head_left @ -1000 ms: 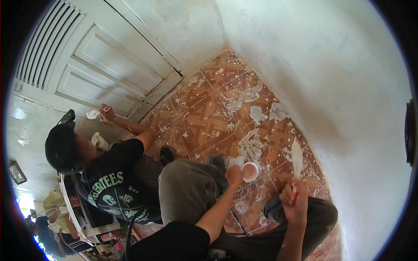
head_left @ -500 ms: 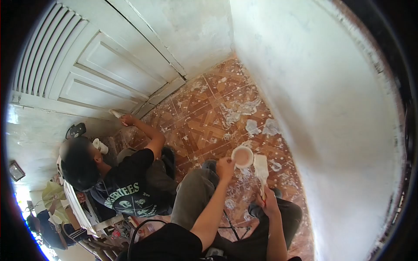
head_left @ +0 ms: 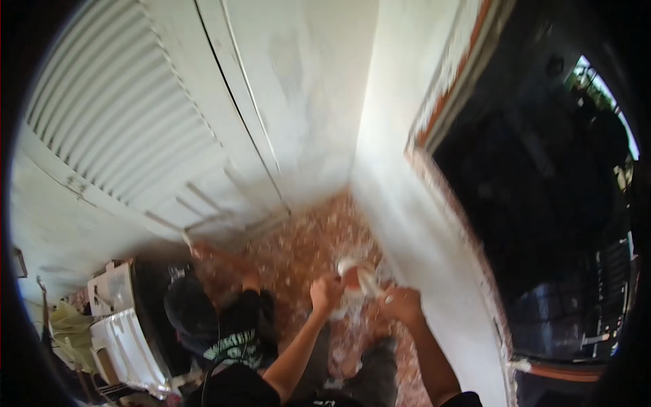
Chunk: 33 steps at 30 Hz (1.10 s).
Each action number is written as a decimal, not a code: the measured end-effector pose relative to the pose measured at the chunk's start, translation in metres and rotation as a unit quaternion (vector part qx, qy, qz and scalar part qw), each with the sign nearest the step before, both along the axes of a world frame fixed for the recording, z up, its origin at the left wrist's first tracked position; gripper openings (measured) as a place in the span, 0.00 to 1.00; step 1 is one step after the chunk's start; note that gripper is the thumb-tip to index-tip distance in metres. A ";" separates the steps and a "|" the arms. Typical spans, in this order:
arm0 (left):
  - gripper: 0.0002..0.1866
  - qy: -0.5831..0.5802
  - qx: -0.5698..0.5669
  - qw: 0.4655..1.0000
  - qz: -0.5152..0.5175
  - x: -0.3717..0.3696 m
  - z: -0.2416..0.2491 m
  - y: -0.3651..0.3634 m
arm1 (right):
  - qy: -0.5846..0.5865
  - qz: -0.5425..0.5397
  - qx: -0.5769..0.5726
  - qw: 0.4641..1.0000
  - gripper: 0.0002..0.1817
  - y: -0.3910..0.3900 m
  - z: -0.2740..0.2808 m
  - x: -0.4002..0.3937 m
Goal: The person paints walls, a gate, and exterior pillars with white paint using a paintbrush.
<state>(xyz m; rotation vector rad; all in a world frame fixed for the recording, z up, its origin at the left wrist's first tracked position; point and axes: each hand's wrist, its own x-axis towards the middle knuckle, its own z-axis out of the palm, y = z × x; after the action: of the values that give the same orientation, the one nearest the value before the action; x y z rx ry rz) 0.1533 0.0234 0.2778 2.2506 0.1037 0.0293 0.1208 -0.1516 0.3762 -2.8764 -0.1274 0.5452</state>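
My left hand (head_left: 327,294) grips a small white cup (head_left: 346,264) by its side, low in front of my knees; its inside looks pinkish. My right hand (head_left: 401,304) is closed around the handle of a paintbrush (head_left: 369,283), whose whitish head overlaps the cup's right rim. Motion blur softens both hands and the brush.
A co-worker in a black shirt (head_left: 234,346) crouches at my left, an arm stretched to the louvred white door (head_left: 129,115). Ahead is a pale wall corner (head_left: 352,163), above spattered floor tiles (head_left: 298,237). A dark window (head_left: 542,203) fills the right.
My view has tilted up, bringing the dark window in. The brush has gone from upright beside the cup to slanting over its rim, and both hands have come closer together.
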 end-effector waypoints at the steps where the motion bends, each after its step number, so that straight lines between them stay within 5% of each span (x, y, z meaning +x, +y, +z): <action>1: 0.11 0.004 -0.014 1.000 -0.010 0.000 0.005 0.005 | 0.061 -0.003 -0.023 0.998 0.16 0.014 0.014 0.014; 2: 0.11 -0.030 0.002 0.999 -0.023 -0.001 0.016 0.011 | 0.124 -0.009 -0.044 0.991 0.15 0.030 0.026 0.027; 7: 0.11 -0.054 0.005 0.998 -0.015 0.005 0.062 0.037 | 0.069 -0.006 -0.053 0.996 0.15 0.078 0.053 0.056; 16: 0.14 0.044 -0.011 0.999 0.016 0.042 0.085 0.054 | -0.010 -0.063 -0.014 0.998 0.15 0.099 0.082 0.062; 18: 0.14 0.066 -0.028 0.997 0.014 0.046 0.101 0.054 | -0.132 -0.100 0.065 0.984 0.14 0.091 0.075 0.065; 22: 0.14 0.055 -0.059 0.997 0.021 0.066 0.117 0.044 | -0.194 -0.128 0.193 0.953 0.14 0.073 0.062 0.082; 28: 0.15 0.068 -0.019 0.997 0.010 0.110 0.137 0.014 | -0.296 -0.040 0.270 0.915 0.10 0.046 0.057 0.112; 33: 0.17 0.101 0.008 0.995 0.024 0.161 0.152 -0.014 | -0.351 -0.024 0.307 0.885 0.11 0.017 0.111 0.156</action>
<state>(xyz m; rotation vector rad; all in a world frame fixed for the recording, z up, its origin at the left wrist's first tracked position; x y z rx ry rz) 0.3141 0.0097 0.4297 2.2616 0.2662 -0.1730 0.2764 -0.1348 0.4873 -2.2884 -0.2778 -0.4957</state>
